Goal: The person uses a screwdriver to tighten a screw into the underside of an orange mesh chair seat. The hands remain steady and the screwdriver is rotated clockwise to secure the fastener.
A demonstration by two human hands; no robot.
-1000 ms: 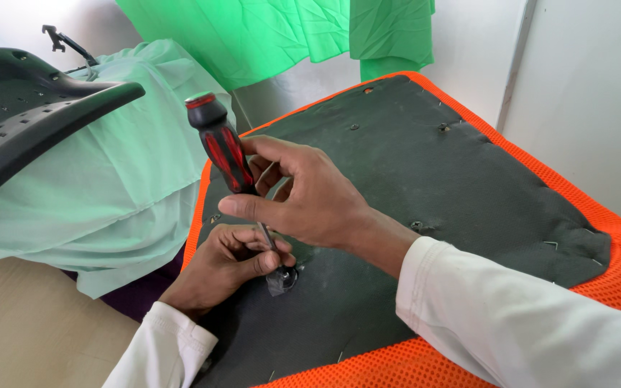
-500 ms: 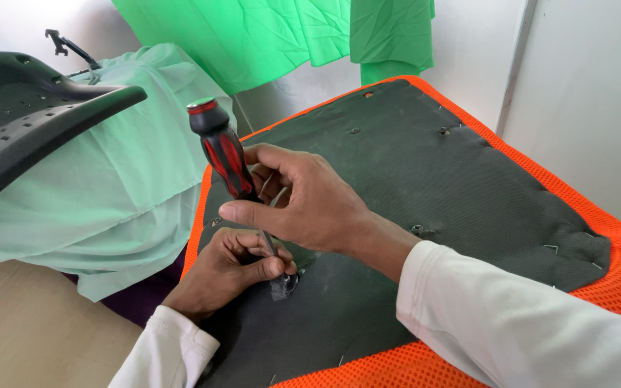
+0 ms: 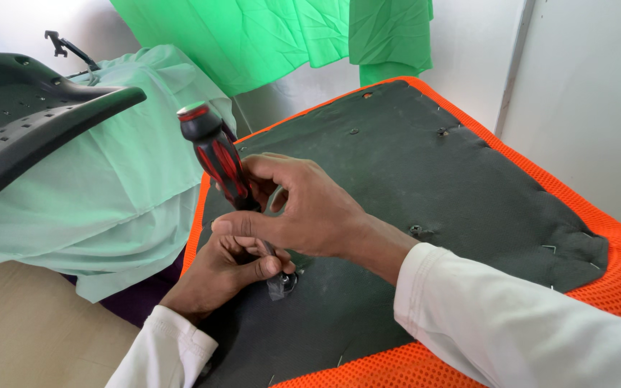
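My right hand (image 3: 303,208) grips a screwdriver (image 3: 213,154) with a red and black handle, tilted so the handle leans to the upper left. Its shaft runs down to a small metal fitting (image 3: 282,285) on the dark felt underside of an orange mesh seat cushion (image 3: 425,187). My left hand (image 3: 221,276) sits just under the right one, fingers curled around the shaft and the fitting near the tip. The tip itself is hidden by my fingers.
A black plastic chair shell (image 3: 23,122) juts in from the left over a pale green cloth (image 3: 109,194). Bright green fabric (image 3: 274,36) hangs at the back. A white wall (image 3: 591,93) stands right of the cushion. Several holes and staples dot the felt.
The screwdriver handle has tipped slightly further left and my right hand has turned a little on it. My left hand stays at the fitting.
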